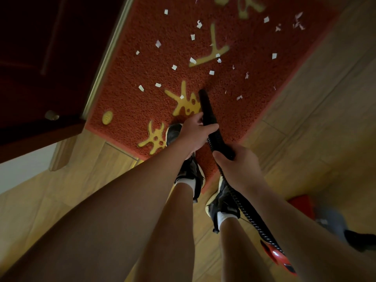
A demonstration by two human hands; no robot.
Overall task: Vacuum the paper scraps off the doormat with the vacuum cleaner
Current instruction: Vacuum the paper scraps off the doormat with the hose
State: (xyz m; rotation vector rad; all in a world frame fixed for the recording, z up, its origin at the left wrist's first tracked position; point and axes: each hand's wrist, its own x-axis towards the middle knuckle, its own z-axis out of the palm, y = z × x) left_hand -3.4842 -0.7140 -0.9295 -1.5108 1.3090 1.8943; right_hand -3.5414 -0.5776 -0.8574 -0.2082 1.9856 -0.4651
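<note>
Missing scraps, snagging hose: risks from here

Up and left of the left hand point(193, 135), paper scraps point(192, 60) lie near the doormat point(244, 47) edge by the door threshold point(107, 58). A fast sweep there could flick light bits off the mat.

The left hand wraps fingers & thumb round the black nozzle point(206, 106) approx mid-length. The tip sits just beyond it, over a yellow character. Can't tell if it's touching the pile. Too high and the scraps stay put. Jammed in and it may drag the mat.

Shoes point(190, 174) stand on the mat's near edge below both hands, so anything underfoot gets missed. Stepping fwd would grind scraps in.

The right hand point(238, 165), just behind & right of the left, grips the nozzle's rear end where the coiled hose point(250, 216) joins. The hose runs past the right shoe to the red vacuum cleaner point(278, 259), well behind the right hand. Reaching for the far scraps w/ little slack could yank the unit or catch a foot.
</note>
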